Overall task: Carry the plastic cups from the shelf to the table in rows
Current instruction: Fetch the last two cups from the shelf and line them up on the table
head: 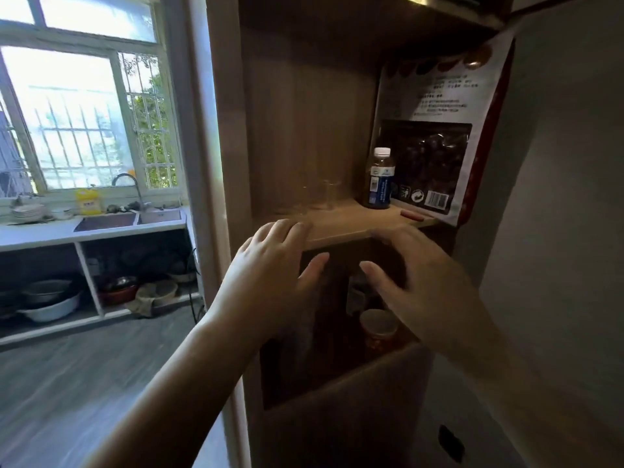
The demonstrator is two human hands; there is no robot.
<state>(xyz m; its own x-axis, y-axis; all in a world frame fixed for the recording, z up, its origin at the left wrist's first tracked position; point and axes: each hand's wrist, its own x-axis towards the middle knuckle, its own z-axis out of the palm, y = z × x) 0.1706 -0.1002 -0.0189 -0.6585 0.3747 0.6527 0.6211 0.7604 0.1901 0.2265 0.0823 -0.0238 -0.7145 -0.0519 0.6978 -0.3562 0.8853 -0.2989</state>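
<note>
Faint clear plastic cups (322, 195) stand on the wooden shelf board (341, 224), left of a bottle; blur makes their number hard to tell. My left hand (270, 275) is raised in front of the shelf's front edge, fingers spread, fingertips at the board, holding nothing. My right hand (425, 285) hovers just below and in front of the board, fingers apart and blurred, also holding nothing. Both hands are a short way below the cups and do not touch them.
A dark bottle (380, 179) with a white cap and a large red-edged food bag (435, 136) stand at the shelf's right. A jar (378, 329) sits in the compartment below. To the left are a sink counter (101, 228), window, bowls and open floor.
</note>
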